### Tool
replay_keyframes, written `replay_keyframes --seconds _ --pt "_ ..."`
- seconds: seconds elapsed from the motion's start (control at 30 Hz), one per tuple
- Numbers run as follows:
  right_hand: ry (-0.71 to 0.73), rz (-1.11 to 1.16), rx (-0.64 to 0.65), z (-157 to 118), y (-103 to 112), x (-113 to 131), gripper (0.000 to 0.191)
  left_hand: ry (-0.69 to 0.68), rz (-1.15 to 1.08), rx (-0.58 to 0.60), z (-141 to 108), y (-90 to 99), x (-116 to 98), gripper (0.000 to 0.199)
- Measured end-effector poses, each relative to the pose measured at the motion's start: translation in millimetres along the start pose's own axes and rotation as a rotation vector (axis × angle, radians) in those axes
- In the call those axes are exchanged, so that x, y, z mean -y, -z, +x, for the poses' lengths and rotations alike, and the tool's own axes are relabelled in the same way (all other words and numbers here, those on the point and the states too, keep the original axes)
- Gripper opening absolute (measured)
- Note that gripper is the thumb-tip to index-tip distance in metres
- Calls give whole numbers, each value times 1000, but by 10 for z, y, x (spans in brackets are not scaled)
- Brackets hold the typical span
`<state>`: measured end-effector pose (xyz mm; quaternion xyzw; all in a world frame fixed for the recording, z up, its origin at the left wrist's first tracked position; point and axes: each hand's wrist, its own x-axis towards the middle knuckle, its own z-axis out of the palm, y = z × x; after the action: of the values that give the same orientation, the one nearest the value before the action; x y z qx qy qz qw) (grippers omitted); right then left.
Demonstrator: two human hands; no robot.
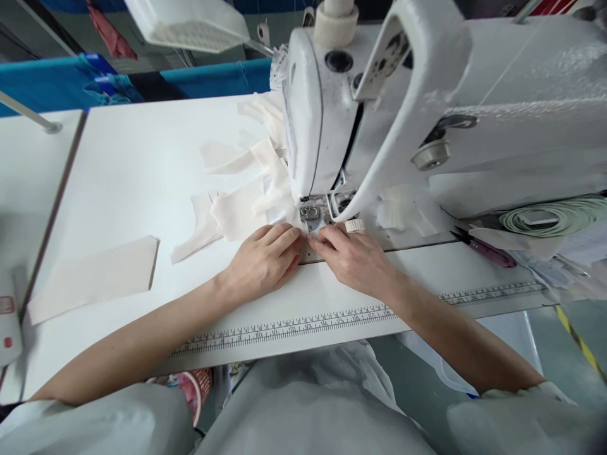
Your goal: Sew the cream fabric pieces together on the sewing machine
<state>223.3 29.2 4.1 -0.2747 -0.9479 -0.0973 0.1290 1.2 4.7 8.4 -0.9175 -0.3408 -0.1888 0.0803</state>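
In front of the presser foot (311, 213) of a white sewing machine (303, 120), my two hands nearly meet. My left hand (265, 259) is closed, its fingertips pinching the edge of a cream fabric piece at the needle plate (313, 254). From the right, my right hand (355, 260) pinches the same small pale edge with thumb and forefinger. Most of that edge is hidden under the fingers. Several cream fabric pieces (241, 205) lie in a loose heap just beyond my left hand, against the machine head.
A flat cream panel (95, 278) lies on the white table at left. Dark-handled thread snips (488, 248) and a coil of pale green cord (552, 218) are at right. A ruler strip (303, 325) runs along the front edge. A lamp (190, 25) overhangs the back.
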Motion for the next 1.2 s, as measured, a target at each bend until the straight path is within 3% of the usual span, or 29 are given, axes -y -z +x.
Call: replay_keyframes --seconds 0.17,0.6,1.2 --pt "-23 18 10 -4 -3 19 37 48 17 73 -14 33 -97 25" --pt "-2 -85 -42 2 -3 52 33 66 117 57 -55 -40 -207 31" --pt "-44 -112 -21 74 -25 42 37 62 126 46 -32 -85 -106 34"
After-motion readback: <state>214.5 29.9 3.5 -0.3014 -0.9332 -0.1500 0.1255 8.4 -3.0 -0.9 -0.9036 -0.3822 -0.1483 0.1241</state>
